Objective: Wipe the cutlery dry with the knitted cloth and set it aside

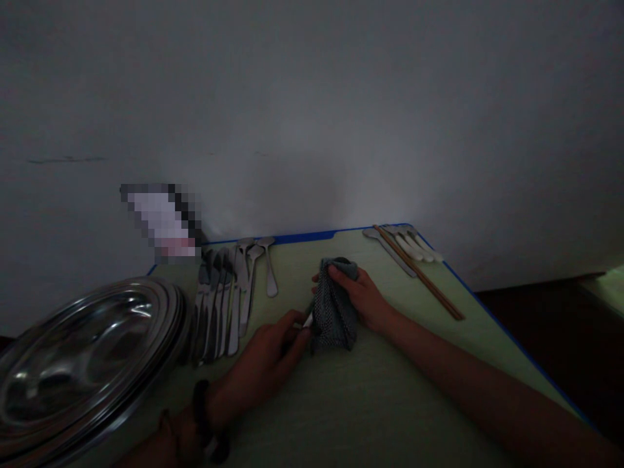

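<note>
My right hand is closed around a grey checked cloth at the middle of the pale green table. My left hand pinches the end of a thin light-coloured utensil whose other end is wrapped in the cloth. The utensil is mostly hidden, so I cannot tell what kind it is. A dark band sits on my left wrist.
A row of metal spoons and knives lies left of my hands. Stacked steel plates sit at the near left. Wooden chopsticks and white spoons lie at the far right. A white wall stands behind the blue-edged table.
</note>
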The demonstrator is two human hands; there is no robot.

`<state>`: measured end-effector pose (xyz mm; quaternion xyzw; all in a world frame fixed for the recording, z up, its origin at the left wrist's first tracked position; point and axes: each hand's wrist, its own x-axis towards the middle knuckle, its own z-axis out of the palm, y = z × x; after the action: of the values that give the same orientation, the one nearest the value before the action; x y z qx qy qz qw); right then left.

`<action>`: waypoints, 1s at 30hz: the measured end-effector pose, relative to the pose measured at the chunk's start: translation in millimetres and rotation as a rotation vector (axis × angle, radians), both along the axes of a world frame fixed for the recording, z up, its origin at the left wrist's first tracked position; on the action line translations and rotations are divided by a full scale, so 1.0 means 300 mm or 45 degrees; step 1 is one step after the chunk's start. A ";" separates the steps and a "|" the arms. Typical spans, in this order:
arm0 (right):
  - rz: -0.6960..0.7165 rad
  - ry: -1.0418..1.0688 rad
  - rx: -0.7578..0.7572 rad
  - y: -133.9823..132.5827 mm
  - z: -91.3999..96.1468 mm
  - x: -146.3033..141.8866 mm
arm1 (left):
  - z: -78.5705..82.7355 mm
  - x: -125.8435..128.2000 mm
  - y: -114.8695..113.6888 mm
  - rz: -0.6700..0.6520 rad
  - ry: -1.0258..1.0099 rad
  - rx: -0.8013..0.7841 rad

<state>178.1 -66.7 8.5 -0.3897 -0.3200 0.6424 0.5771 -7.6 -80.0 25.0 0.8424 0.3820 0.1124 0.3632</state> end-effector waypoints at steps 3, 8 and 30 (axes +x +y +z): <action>-0.003 -0.013 -0.013 0.000 -0.004 -0.003 | -0.001 0.001 -0.001 0.001 0.012 -0.013; -0.175 -0.223 0.167 0.005 -0.031 -0.005 | -0.002 0.003 0.003 0.021 0.015 0.006; -0.443 -0.832 0.198 -0.021 -0.019 0.002 | -0.006 -0.005 -0.002 -0.023 0.029 0.040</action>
<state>178.8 -72.9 2.7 -0.5777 -0.4640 0.3502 0.5730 -9.3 -80.7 23.0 0.8526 0.3767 0.1055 0.3466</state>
